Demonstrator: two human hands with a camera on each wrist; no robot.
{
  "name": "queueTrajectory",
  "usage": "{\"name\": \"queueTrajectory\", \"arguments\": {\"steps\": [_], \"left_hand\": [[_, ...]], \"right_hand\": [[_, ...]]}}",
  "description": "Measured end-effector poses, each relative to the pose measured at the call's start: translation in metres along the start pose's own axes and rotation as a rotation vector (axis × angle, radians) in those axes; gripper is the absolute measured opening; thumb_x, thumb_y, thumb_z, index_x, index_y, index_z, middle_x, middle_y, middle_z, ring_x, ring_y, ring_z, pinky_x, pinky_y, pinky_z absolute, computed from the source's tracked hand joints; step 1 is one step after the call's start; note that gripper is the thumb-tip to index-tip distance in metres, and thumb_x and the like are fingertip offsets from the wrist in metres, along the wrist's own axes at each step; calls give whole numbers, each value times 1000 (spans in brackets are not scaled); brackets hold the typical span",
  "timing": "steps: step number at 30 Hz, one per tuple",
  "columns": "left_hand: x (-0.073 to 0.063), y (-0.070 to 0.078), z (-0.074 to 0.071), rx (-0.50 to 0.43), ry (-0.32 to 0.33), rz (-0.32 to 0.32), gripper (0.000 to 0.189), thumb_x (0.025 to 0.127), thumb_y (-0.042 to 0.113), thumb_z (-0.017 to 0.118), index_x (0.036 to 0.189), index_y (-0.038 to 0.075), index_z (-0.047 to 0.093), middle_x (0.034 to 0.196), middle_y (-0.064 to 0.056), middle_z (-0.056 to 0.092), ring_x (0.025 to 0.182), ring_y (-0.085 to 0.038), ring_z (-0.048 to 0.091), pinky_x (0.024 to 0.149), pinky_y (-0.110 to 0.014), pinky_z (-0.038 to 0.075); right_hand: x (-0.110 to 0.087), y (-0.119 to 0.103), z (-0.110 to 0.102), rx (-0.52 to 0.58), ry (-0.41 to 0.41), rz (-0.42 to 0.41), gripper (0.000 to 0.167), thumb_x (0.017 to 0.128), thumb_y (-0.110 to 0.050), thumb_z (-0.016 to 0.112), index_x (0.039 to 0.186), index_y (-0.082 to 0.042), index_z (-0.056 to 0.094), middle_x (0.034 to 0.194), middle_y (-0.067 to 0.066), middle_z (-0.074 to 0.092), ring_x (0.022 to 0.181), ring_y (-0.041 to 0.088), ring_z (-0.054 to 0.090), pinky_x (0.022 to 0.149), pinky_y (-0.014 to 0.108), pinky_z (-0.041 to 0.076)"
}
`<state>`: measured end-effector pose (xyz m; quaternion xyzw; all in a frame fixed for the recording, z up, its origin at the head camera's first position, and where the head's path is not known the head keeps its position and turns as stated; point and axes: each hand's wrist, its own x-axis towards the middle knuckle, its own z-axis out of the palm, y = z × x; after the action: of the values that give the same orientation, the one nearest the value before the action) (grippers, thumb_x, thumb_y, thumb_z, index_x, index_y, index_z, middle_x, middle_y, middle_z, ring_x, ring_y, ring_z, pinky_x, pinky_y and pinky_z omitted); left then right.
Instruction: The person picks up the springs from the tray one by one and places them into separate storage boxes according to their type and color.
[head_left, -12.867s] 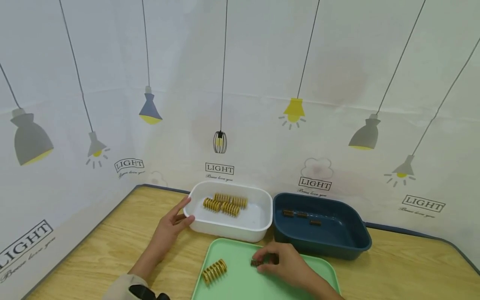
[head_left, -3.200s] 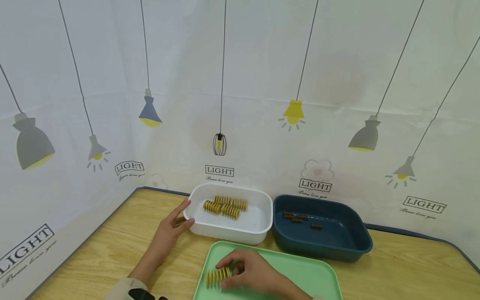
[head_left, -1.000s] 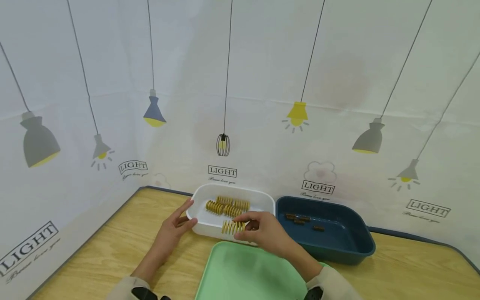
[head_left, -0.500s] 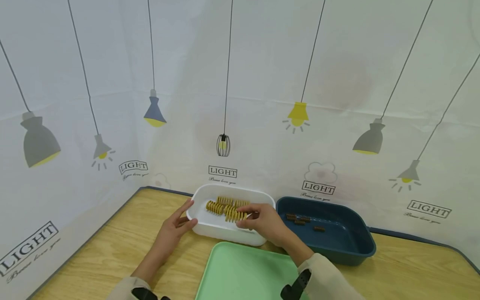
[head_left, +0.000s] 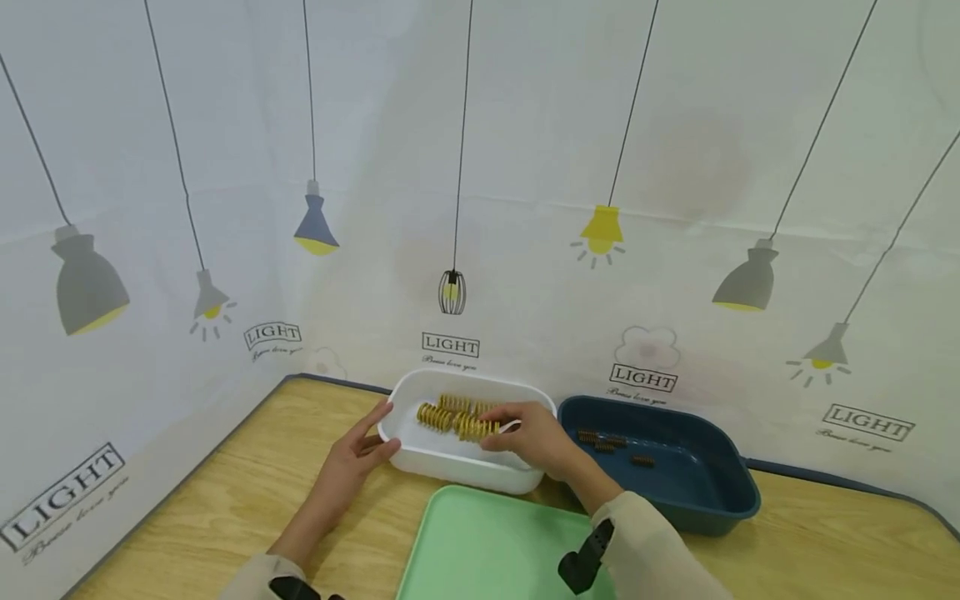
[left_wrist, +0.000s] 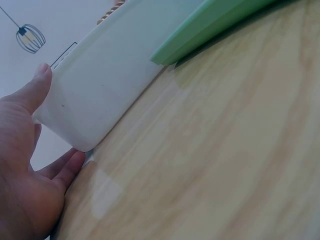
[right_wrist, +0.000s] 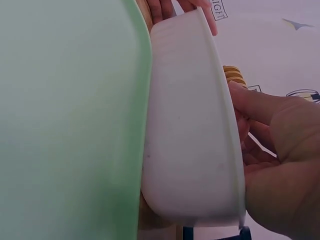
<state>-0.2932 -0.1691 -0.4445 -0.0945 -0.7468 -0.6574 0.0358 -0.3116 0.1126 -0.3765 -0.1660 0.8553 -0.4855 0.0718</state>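
Note:
My right hand (head_left: 534, 433) reaches into the white bin (head_left: 465, 467), thumb and forefinger pinching the right end of a thick yellow coil spring (head_left: 474, 428). Several more yellow springs (head_left: 435, 417) lie beside it on the bin floor. In the right wrist view, the near wall hides most of the fingertips, and one yellow spring (right_wrist: 233, 74) shows above the rim. My left hand (head_left: 347, 468) holds the bin's left end, thumb at the front corner of the rim. In the left wrist view, its lower fingers (left_wrist: 70, 167) touch the base of the bin.
A dark blue bin (head_left: 697, 492) stands right of the white one, with several small brown springs (head_left: 604, 445) in it. In front lies a green tray (head_left: 495, 542) on the wood-grain table (head_left: 187, 533). Lamp-patterned cloth (head_left: 360, 275) rises close behind the bins.
My right hand has carried the yellow spring from the green tray into the white bin. Earlier, a small brown spring went from the tray to the blue bin. The left hand has stayed put.

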Motion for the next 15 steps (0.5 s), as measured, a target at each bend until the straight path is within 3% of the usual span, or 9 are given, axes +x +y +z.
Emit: {"name": "queueTrajectory", "arguments": {"steps": [7, 15], "left_hand": [[0, -1, 2, -1, 2, 8, 62, 91, 25, 67, 147, 21, 41, 154, 6, 29, 123, -31, 48, 95, -31, 42], [0, -1, 0, 8, 7, 4, 61, 91, 24, 67, 147, 22, 41, 154, 6, 29, 122, -30, 49, 94, -30, 43]], "right_hand": [[6, 2, -6, -4, -19, 24, 36, 80, -14, 79, 114, -6, 69, 104, 7, 65, 87, 18, 60, 79, 46, 50], [17, 4, 3, -32, -18, 30, 35, 78, -13, 80, 111, -8, 71, 101, 5, 66, 85, 17, 60, 73, 34, 50]]}}
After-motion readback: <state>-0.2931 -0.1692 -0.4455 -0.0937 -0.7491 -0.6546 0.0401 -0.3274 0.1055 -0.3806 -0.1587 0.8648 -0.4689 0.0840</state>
